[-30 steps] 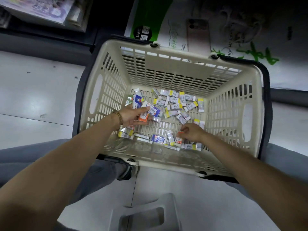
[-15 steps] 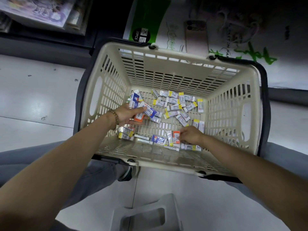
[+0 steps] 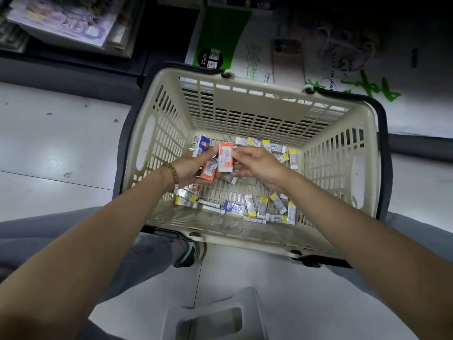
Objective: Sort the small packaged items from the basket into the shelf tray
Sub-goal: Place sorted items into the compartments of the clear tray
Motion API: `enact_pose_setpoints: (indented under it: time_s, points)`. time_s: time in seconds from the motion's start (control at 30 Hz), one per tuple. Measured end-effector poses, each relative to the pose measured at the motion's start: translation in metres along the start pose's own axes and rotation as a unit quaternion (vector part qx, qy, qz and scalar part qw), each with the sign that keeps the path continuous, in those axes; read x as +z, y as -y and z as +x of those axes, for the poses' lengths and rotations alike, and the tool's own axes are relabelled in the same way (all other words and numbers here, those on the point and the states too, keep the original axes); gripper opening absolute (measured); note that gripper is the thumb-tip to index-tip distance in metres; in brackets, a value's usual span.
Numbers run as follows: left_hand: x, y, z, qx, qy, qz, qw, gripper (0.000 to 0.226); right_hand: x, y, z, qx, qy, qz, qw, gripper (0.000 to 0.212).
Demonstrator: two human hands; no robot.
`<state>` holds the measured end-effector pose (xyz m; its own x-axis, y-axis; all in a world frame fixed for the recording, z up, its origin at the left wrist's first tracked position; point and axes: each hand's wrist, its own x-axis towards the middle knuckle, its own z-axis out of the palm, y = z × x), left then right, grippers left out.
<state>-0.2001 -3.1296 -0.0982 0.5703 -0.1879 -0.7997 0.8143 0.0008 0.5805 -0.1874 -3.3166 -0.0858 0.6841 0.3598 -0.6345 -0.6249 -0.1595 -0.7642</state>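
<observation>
Head view: my left hand (image 3: pixel 190 168) and right hand (image 3: pixel 261 165) meet over the middle of the basket (image 3: pixel 245 106), raised off its floor. Right fingers curled, pinching the right edge of an orange pack (image 3: pixel 225 155), label side up, upright. Left thumb touches the same pack's top left corner. Left fingers are curled around a second orange pack (image 3: pixel 208 172), lying in the palm, partly under the first. Bead bracelet (image 3: pixel 173 172) on left wrist.

The other packs lie loose on the basket floor. Blue pack (image 3: pixel 202 146) in the far left corner, just beside my left thumb. Row of yellow-ended packs (image 3: pixel 268 145) along the far edge, running toward the far right corner. More yellow-ended ones (image 3: pixel 261 207) along the near edge, right of centre, another blue pack (image 3: pixel 233 207) beside them, and a few silvery ones (image 3: pixel 185 198) at the near left corner.

The basket sits on a pale tiled floor (image 3: pixel 49 153) between my knees. Grey stool (image 3: pixel 213 315) below it, a shoe (image 3: pixel 189 253) under its near edge.
</observation>
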Motion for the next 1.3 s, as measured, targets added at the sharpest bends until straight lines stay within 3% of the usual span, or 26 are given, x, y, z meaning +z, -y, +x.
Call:
enact_pose_setpoints:
  time_s: [0.07, 0.13, 0.27, 0.33, 0.43, 0.57, 0.7, 0.83, 0.97, 1.1, 1.23, 1.3]
  points:
    - [-0.002, 0.002, 0.003, -0.006, -0.008, -0.001, 1.000, 0.089, 0.008, -0.008, 0.001, -0.006, -0.001, -0.008, 1.000, 0.010]
    - [-0.007, 0.006, 0.005, -0.016, -0.008, 0.002, 1.000, 0.099, 0.009, -0.018, 0.003, -0.002, -0.014, 0.001, 1.000, 0.006]
    - [-0.012, 0.014, 0.012, 0.000, 0.003, 0.062, 0.998, 0.046, 0.009, -0.037, 0.010, 0.015, -0.032, 0.026, 0.999, 0.009]
    - [-0.016, 0.017, 0.017, 0.004, -0.029, 0.070, 0.997, 0.036, 0.003, -0.050, 0.014, 0.034, -0.042, 0.004, 0.999, 0.017]
    - [-0.026, 0.016, 0.020, 0.009, -0.106, 0.059, 0.993, 0.027, -0.015, -0.077, 0.017, 0.110, 0.013, -0.196, 0.974, 0.028]
    - [-0.035, 0.014, 0.022, -0.005, -0.122, -0.003, 0.993, 0.049, -0.020, -0.101, 0.020, 0.118, 0.064, -0.316, 0.939, 0.029]
    - [-0.030, 0.014, 0.022, -0.010, -0.098, -0.034, 0.995, 0.028, -0.011, -0.101, 0.025, 0.126, 0.102, -0.391, 0.906, 0.041]
    - [-0.029, 0.013, 0.017, -0.008, -0.108, -0.045, 0.993, 0.030, -0.004, -0.102, 0.028, 0.138, 0.091, -0.411, 0.896, 0.043]
    - [-0.031, 0.010, 0.014, -0.001, -0.087, -0.053, 0.995, 0.062, -0.002, -0.110, 0.022, 0.085, 0.045, -0.405, 0.909, 0.030]
    - [-0.030, 0.009, 0.016, -0.003, -0.089, -0.073, 0.993, 0.064, -0.004, -0.110, 0.018, 0.079, 0.043, -0.367, 0.926, 0.028]
    - [-0.030, 0.009, 0.015, -0.009, -0.090, -0.088, 0.992, 0.062, 0.001, -0.107, 0.022, 0.106, 0.083, -0.421, 0.897, 0.023]
    - [-0.029, 0.007, 0.013, -0.002, -0.090, -0.087, 0.992, 0.061, 0.001, -0.101, 0.021, 0.106, 0.078, -0.390, 0.911, 0.016]
